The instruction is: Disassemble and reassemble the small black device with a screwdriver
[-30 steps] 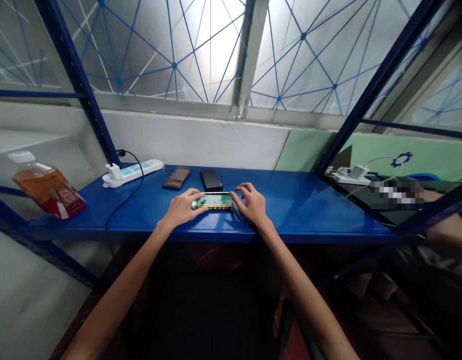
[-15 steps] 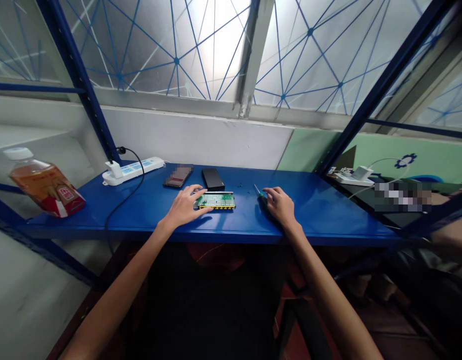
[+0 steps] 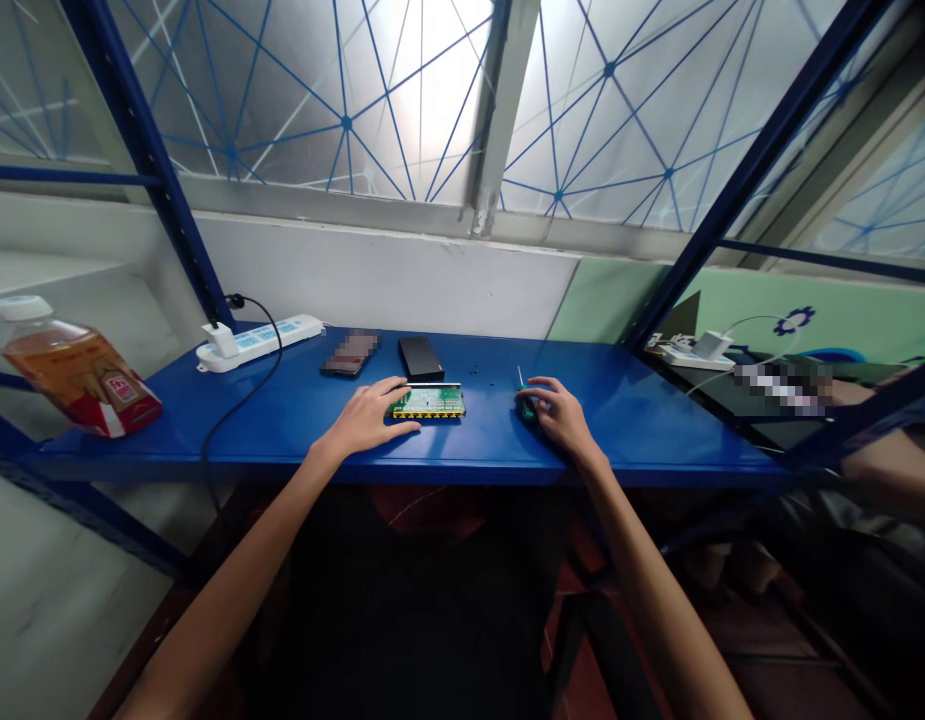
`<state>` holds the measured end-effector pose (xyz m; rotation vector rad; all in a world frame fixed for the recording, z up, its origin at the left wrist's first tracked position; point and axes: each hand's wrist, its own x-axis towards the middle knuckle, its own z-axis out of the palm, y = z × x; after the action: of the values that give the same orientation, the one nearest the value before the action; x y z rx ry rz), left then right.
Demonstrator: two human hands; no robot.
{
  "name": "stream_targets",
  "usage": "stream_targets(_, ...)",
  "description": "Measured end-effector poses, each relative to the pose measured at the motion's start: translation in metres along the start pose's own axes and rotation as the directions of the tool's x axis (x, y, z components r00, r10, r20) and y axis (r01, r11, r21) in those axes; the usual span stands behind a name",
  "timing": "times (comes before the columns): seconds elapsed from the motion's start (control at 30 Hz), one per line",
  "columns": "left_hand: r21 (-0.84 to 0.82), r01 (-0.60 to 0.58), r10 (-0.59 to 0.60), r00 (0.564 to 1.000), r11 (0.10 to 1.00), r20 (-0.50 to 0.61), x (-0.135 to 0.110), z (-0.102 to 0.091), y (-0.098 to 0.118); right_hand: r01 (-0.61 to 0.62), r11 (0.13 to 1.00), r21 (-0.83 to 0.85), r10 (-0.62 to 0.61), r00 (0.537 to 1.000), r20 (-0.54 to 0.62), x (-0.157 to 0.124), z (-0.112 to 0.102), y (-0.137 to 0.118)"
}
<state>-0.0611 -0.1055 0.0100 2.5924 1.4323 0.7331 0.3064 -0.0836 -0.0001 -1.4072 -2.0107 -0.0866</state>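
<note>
A green circuit board [image 3: 432, 402] with a row of yellow-edged ports along its near side lies on the blue desk [image 3: 462, 455]. My left hand [image 3: 364, 415] is closed around its left end, fingers at the far edge and thumb at the near edge. To the right of the board, my right hand [image 3: 558, 412] holds a screwdriver [image 3: 526, 404] with a dark green handle. Its thin metal shaft points away from me, and part of the handle is hidden under the hand. Behind the board lies a flat black case [image 3: 421, 358].
Tiny dark bits, perhaps screws [image 3: 475, 371], lie behind the board. A phone-like item [image 3: 349, 355], a white power strip [image 3: 263, 340] with a black cable, and a drink bottle [image 3: 83, 370] stand on the left. Another person's arm [image 3: 889, 470] shows at far right.
My right hand has shifted its fingers around the screwdriver, whose shaft has swung from leaning left to nearly straight away from me. The left hand stays at the board.
</note>
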Motion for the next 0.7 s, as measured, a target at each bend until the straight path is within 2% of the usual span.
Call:
stream_targets(0.1, -0.013, 0.016, -0.016, 1.000, 1.000, 0.003, 0.000, 0.000, 0.000, 0.022, 1.000, -0.004, -0.022, 0.999, 0.024, -0.003, 0.001, 0.002)
stream_targets(0.27, 0.003, 0.021, -0.021, 1.000, 1.000, 0.005, 0.000, 0.000, 0.001, 0.020, 0.984, -0.179, -0.007, 0.997, 0.071, -0.008, -0.001, -0.009)
stream_targets(0.4, 0.033, 0.017, -0.018, 1.000, 0.999, 0.016, 0.000, -0.001, 0.001, 0.090, 0.959, -0.271, -0.049, 0.987, 0.154, -0.009, -0.007, -0.021)
stream_targets(0.63, 0.031, 0.025, -0.026, 0.999, 0.999, 0.022, 0.000, -0.002, 0.001, 0.201, 0.877, -0.436, -0.072, 0.953, 0.293, 0.010, -0.007, -0.035)
stream_targets(0.7, 0.031, 0.025, -0.026, 0.999, 0.999, 0.020, 0.000, -0.001, 0.000, 0.207, 0.864, -0.459, -0.070, 0.952, 0.297, 0.014, -0.005, -0.037)
